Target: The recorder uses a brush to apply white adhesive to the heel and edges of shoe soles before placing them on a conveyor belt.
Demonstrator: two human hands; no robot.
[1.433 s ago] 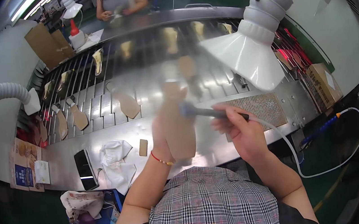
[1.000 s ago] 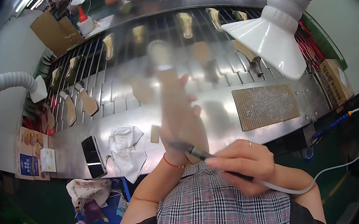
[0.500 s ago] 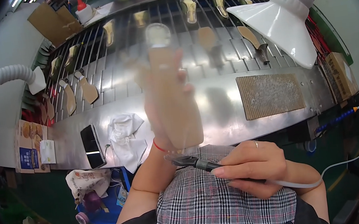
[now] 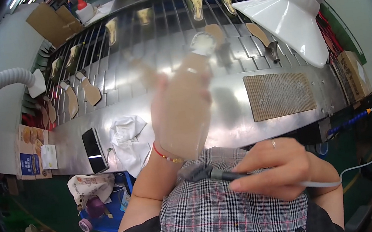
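My left hand [image 4: 159, 114] is closed round a tan shoe insole [image 4: 184, 109], raised over the metal bench and tilted with its whitish, partly clear heel end [image 4: 203, 43] to the far right. Part of that hand is hidden behind the insole, and motion blurs both. My right hand [image 4: 275, 170] grips a dark-handled brush [image 4: 224, 175] with a pale tube running from it. The brush's blurred dark head lies just below the insole's near end, in front of my checked apron [image 4: 217, 210]; I cannot tell whether they touch.
Beyond the bench, a slatted metal conveyor [image 4: 115, 80] carries tan insoles [image 4: 92, 93] and several gold-and-dark shoe-shaped pieces [image 4: 195, 7]. A ribbed board [image 4: 280, 95], white cloth [image 4: 127, 135] and phone [image 4: 94, 150] lie on the bench. White hose nozzles [image 4: 296, 21] overhang the right and left.
The insole has swung its heel end to the right and now leans more. My right hand has shifted slightly right with the brush, whose head has moved a little lower.
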